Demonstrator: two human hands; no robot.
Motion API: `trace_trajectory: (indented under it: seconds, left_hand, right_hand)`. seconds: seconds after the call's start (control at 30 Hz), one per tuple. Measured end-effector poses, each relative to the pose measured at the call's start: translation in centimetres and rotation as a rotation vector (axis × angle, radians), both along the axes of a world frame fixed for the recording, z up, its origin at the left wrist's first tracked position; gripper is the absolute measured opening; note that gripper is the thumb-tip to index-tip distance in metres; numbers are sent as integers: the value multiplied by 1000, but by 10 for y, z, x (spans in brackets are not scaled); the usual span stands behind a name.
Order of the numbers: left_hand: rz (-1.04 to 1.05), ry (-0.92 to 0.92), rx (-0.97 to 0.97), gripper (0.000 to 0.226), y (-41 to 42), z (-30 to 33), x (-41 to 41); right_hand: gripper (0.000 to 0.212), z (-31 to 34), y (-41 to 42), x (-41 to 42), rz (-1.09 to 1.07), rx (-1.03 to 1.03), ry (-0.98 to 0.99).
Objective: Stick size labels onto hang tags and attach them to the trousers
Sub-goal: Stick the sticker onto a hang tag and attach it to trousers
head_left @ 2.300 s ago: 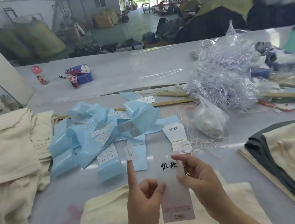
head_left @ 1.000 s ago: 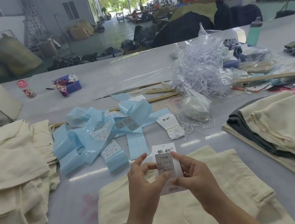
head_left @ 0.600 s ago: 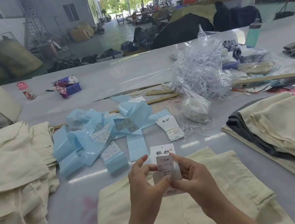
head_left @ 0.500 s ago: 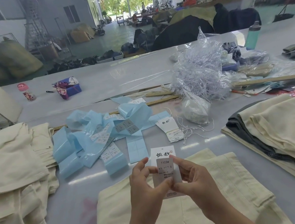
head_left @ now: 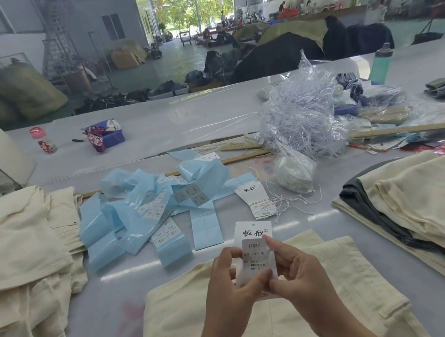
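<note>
Both hands hold a white hang tag (head_left: 256, 252) upright above cream trousers (head_left: 345, 279) on the table (head_left: 107, 313). The left hand (head_left: 231, 278) and right hand (head_left: 296, 272) pinch its edges, thumbs meeting low; a grey size label (head_left: 255, 258) sits on its face.

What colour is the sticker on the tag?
Grey, on the white hang tag; head view.

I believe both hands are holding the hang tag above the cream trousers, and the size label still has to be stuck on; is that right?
Not quite: the head view shows the label already on the tag. Both the left hand and the right hand do hold it above the trousers.
</note>
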State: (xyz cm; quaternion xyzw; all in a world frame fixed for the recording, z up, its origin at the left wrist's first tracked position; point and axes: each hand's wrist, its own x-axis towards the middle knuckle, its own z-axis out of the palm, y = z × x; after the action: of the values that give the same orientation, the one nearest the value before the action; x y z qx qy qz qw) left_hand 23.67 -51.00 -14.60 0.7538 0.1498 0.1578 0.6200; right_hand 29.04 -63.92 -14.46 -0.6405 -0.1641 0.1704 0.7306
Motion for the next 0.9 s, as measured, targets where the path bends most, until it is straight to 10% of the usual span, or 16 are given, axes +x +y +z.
trace_trajectory:
  seconds: [0.33, 0.9]
  left_hand:
    - [-15, -104, -241, 106, -14, 5, -6]
    - [23, -201, -265, 72, -12, -4, -8]
  right_hand:
    - [73, 3, -4, -3, -10, 69, 50]
    - [56, 9, 1, -1, -74, 260, 263]
